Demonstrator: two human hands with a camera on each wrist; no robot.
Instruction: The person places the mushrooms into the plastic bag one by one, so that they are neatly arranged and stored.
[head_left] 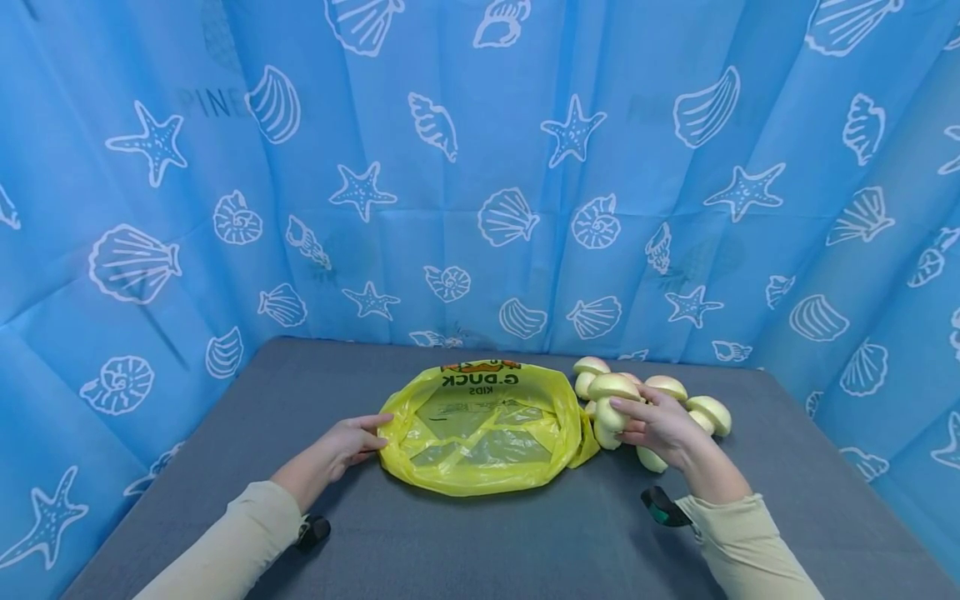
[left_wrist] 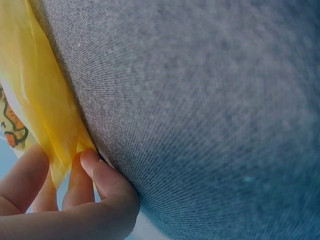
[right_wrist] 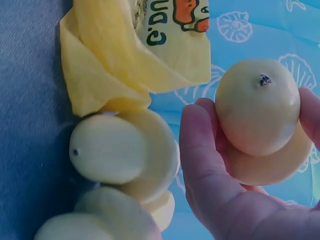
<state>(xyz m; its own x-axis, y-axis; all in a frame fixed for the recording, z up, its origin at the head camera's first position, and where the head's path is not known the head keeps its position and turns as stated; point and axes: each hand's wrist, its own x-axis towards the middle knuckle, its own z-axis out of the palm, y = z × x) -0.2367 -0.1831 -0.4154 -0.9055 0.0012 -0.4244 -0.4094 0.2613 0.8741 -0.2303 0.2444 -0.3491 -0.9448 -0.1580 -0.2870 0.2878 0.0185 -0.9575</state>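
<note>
A yellow plastic bag [head_left: 468, 482] with mirrored "G.DUCK KIDS" lettering lies on the table, its mouth spread wide. At its left side, my left hand [head_left: 341, 448] pinches the rim; in the left wrist view, the fingertips [left_wrist: 90, 162] meet the thin yellow film [left_wrist: 45, 100]. My right hand [head_left: 667, 429], just right of the bag, grips a pale toy mushroom [head_left: 611, 387]. In the right wrist view this mushroom [right_wrist: 257, 110] sits between thumb and fingers, its stem end facing the camera.
More pale mushrooms [head_left: 708, 414] are heaped beside and behind my right hand, close against the bag's right edge. A grey cloth covers the table [head_left: 480, 550]. A blue curtain [head_left: 480, 183] with white shell and starfish prints hangs behind it and along the sides.
</note>
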